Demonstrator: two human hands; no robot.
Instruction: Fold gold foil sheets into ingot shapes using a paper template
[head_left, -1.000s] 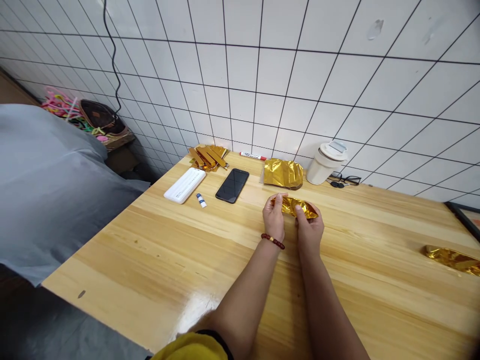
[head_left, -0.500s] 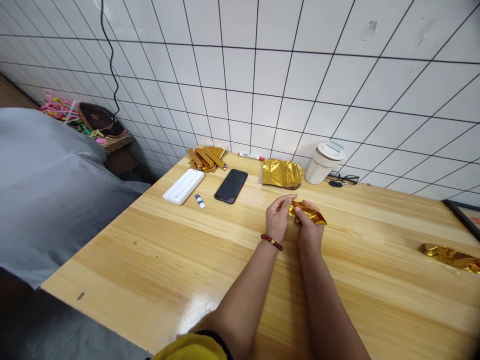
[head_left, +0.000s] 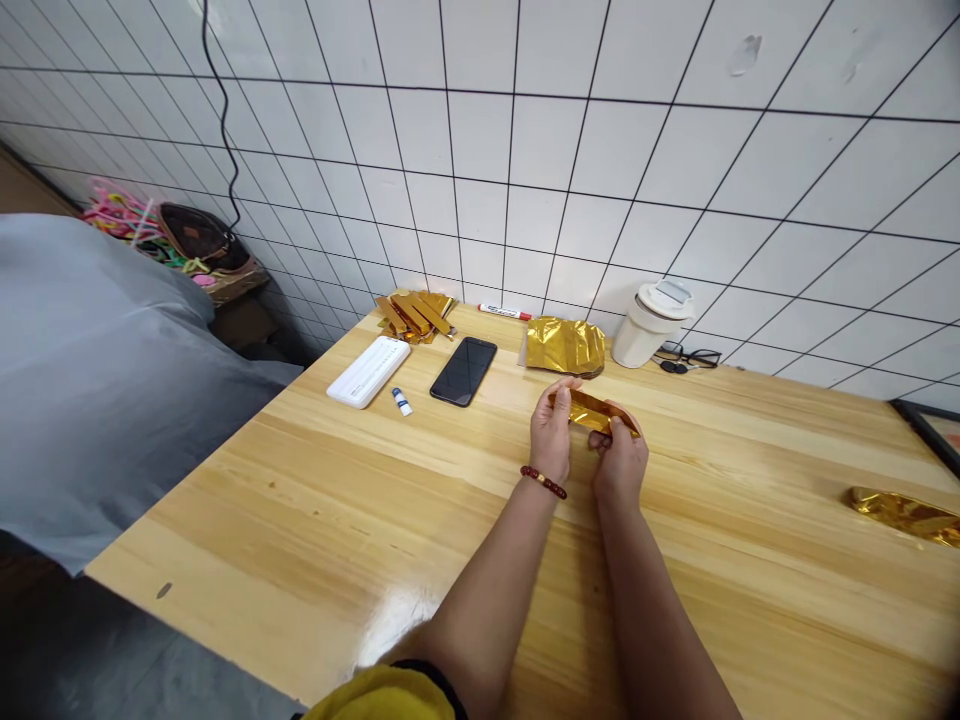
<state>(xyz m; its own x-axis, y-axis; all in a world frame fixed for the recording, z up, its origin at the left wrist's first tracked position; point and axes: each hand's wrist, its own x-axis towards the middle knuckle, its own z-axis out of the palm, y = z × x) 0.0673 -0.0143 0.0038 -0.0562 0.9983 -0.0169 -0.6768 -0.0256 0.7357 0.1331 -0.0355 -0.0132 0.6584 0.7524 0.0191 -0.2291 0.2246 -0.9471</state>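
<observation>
Both my hands hold one narrow folded strip of gold foil paper [head_left: 592,411] just above the wooden table [head_left: 337,500]. My left hand [head_left: 551,440], with a red bead bracelet on the wrist, pinches the strip's left end. My right hand [head_left: 621,458] pinches its right part with thumb and fingers. Both hands are closed on the foil. A flat stack of gold foil sheets [head_left: 564,346] lies just beyond my hands.
Along the tiled wall lie a pile of folded gold strips [head_left: 415,315], a white power bank [head_left: 369,370], a small glue stick [head_left: 403,401], a black phone [head_left: 463,370], a red marker [head_left: 505,312], a white lidded cup [head_left: 649,325] and glasses [head_left: 688,358]. More gold foil [head_left: 904,514] lies far right. A grey-covered bed [head_left: 90,380] stands left.
The foil strip has been turned and flattened between my fingers; it now lies more level, and my hands have shifted slightly back towards the left.
</observation>
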